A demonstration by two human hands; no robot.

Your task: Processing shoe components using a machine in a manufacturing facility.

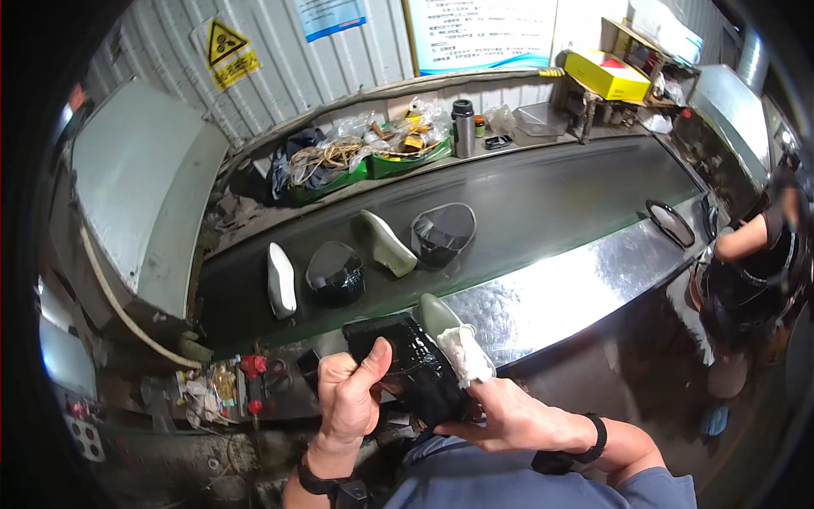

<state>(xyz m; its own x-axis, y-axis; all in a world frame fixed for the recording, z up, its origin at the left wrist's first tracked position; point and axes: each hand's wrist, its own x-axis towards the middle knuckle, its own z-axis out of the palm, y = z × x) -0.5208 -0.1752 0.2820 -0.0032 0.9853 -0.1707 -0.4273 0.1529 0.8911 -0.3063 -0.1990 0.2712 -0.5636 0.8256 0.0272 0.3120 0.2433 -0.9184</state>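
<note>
In front of my body I hold a black glossy shoe upper [415,352]. My left hand [349,399] is closed on its left edge, thumb pointing up and fingers curled. My right hand [513,416] is closed at its lower right end, the thumb beneath it. The right fingertips also touch a crumpled white cloth-like piece [466,355], which lies against a green shoe last [438,314] at the edge of the conveyor. How far the cloth covers the last cannot be made out.
On the dark conveyor belt [551,182] lie a white shoe-shaped piece [281,282], a green-and-white one [388,243] and two black glossy uppers [335,273]. Green bins [411,161] and a steel flask [463,129] stand behind. A co-worker [755,254] is at the right.
</note>
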